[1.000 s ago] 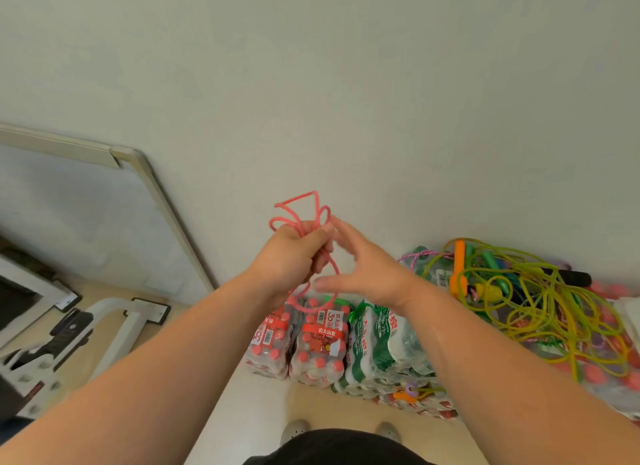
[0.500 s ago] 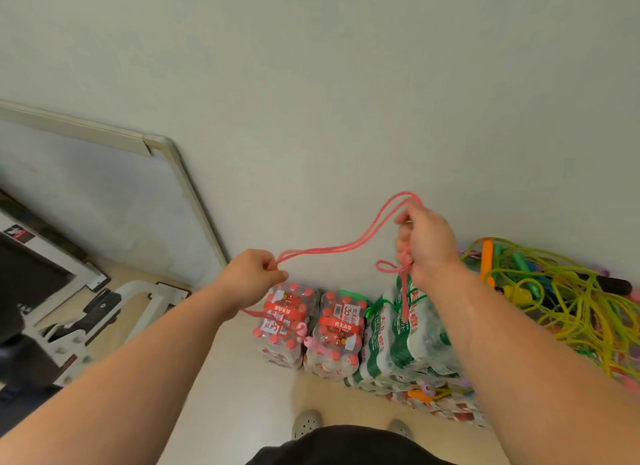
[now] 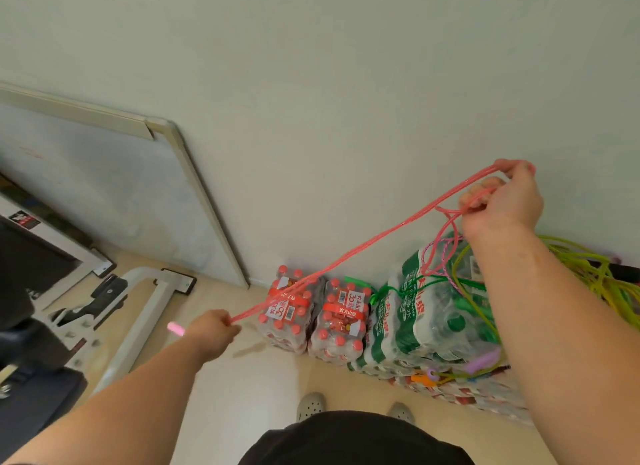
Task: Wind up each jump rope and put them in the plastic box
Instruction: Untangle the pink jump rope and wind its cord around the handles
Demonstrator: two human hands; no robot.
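A pink jump rope [image 3: 363, 246] is stretched taut in several strands between my two hands. My left hand [image 3: 213, 327] is low at centre left, closed on one end of the strands, and a pink handle [image 3: 176, 328] pokes out on its left side. My right hand [image 3: 502, 201] is raised at the upper right, fingers hooked through the rope's loops, with a short loop hanging below it. A tangle of other jump ropes, yellow-green [image 3: 588, 274], green [image 3: 433, 284] and purple-handled [image 3: 483, 362], lies on the bottle packs at right. No plastic box is in view.
Shrink-wrapped packs of water bottles, red-capped [image 3: 311, 315] and green-labelled [image 3: 415, 319], are stacked along the wall. A whiteboard [image 3: 104, 191] leans on the wall at left. Dark equipment on a white frame [image 3: 138, 322] stands at the left edge. My shoes [image 3: 310, 405] show on the beige floor.
My hands have pulled far apart: the right one rose up and to the right, the left one dropped down and left. The bunched rope is now drawn out straight.
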